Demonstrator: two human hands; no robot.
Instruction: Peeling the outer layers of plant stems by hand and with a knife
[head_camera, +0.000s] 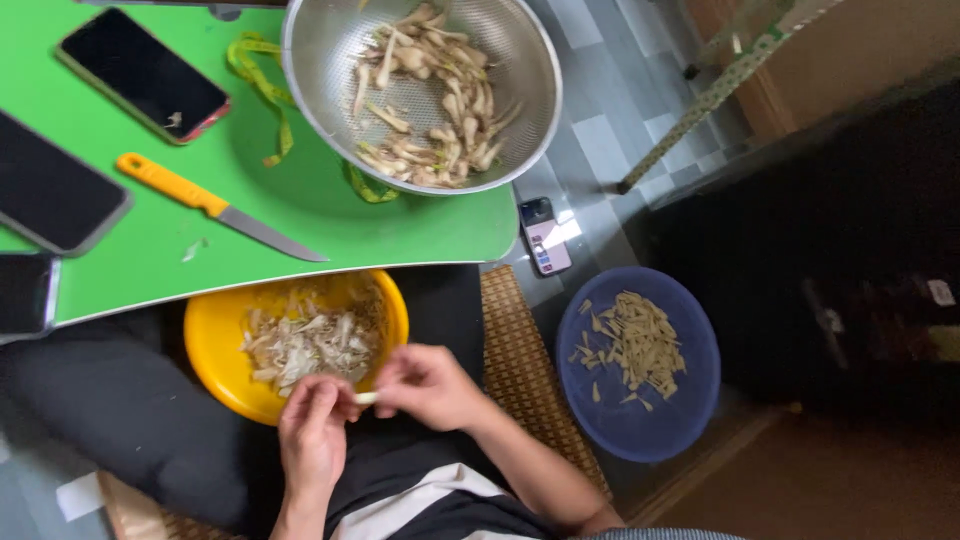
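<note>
My left hand (312, 432) and my right hand (430, 388) meet over my lap, both pinching one small pale mushroom piece (366, 398) between their fingertips. Just above them sits a yellow bowl (215, 360) filled with torn pale mushroom shreds. A metal colander (325, 60) with whole pale mushroom stems stands on the green table (130, 190). To my right on the floor, a blue bowl (690, 400) holds a heap of small cut trimmings.
An orange-handled knife (215, 207) lies on the green table beside three dark phones (142, 74) at the left. Another phone (545, 235) lies on the tiled floor. A woven mat (515, 360) is under me. Dark furniture (850, 260) stands at the right.
</note>
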